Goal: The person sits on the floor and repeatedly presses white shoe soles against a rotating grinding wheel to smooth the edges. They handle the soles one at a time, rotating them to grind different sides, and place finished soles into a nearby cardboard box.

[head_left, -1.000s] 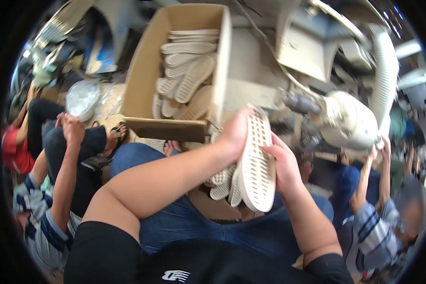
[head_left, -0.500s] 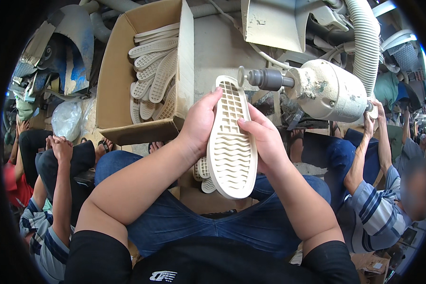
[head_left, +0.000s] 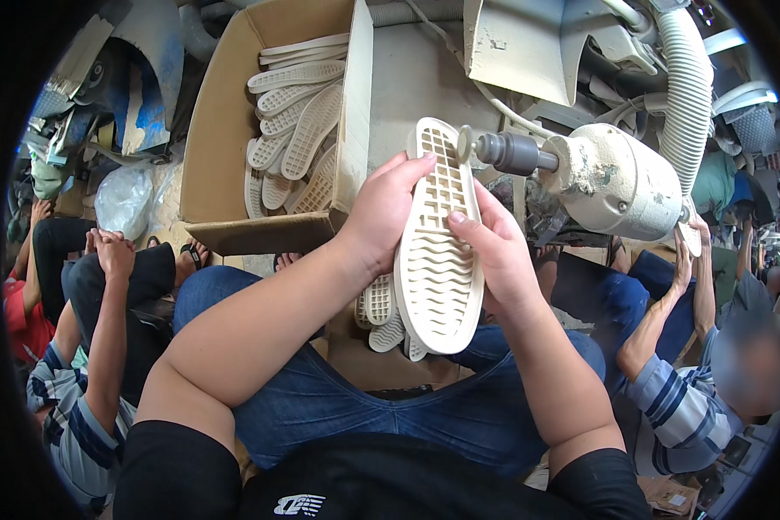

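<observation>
A cream shoe sole [head_left: 442, 286] is held up in front of me, its side with square cells and wavy ridges facing me. My left hand [head_left: 386, 208] is closed on its left edge, thumb laid over the cells. My right hand [head_left: 498, 260] grips the opposite edge, thumb pressed on the face near the middle. The sole's far end is beside a small pale wheel [head_left: 465, 144] on the dark spindle [head_left: 510, 152] of a worn cream motor [head_left: 620, 180]. Whether wheel and edge touch, I cannot tell. More soles [head_left: 380, 301] lie below, partly hidden.
A cardboard box [head_left: 273, 232] of stacked soles stands at the far left. Above the motor hangs a cream metal hood [head_left: 524, 48], with a ribbed hose [head_left: 686, 95] at its right. One co-worker [head_left: 680, 407] works on the right; another's clasped hands [head_left: 113, 263] show at left.
The sole has slid farther away from me along the wheel, which is now beside a spot lower on its right edge. Both hands keep their hold. My view has shifted slightly.
</observation>
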### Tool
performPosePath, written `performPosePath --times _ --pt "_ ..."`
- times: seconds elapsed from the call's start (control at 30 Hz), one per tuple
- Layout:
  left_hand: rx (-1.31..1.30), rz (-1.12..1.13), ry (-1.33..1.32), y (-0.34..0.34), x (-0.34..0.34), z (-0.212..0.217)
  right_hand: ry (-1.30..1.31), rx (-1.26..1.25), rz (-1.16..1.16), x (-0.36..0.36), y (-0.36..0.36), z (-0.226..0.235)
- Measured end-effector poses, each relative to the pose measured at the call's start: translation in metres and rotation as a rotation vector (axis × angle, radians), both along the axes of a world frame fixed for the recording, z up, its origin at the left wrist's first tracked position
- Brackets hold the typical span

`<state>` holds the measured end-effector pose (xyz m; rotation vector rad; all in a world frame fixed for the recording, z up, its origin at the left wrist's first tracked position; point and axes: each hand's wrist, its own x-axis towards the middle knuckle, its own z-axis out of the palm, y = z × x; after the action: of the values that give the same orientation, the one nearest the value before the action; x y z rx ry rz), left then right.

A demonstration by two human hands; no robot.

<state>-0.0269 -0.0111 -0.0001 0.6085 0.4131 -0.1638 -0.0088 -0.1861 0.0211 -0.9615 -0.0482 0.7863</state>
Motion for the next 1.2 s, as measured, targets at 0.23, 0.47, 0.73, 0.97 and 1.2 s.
performPosePath --times 0.23,0.47,0.73,0.97,1.2 --pt "0.097 0.094 0.000 0.005 0.034 -0.010 0.020 -0.009 -0.025 0.018 0.003 -0.015" --pt "0.061 0.075 0.102 0.009 0.057 -0.022 0.126 -0.095 -0.082 0.016 0.009 -0.014" --pt "-0.145 -0.013 0.116 0.006 0.008 0.000 0.115 0.085 0.041 -0.020 -0.006 0.007" --pt "-0.018 -0.073 -0.011 0.008 -0.007 0.012 0.056 0.104 0.008 -0.023 -0.002 0.018" --pt "-0.007 -0.070 0.020 0.017 0.023 -0.007 0.021 0.132 -0.053 -0.009 0.005 0.009"
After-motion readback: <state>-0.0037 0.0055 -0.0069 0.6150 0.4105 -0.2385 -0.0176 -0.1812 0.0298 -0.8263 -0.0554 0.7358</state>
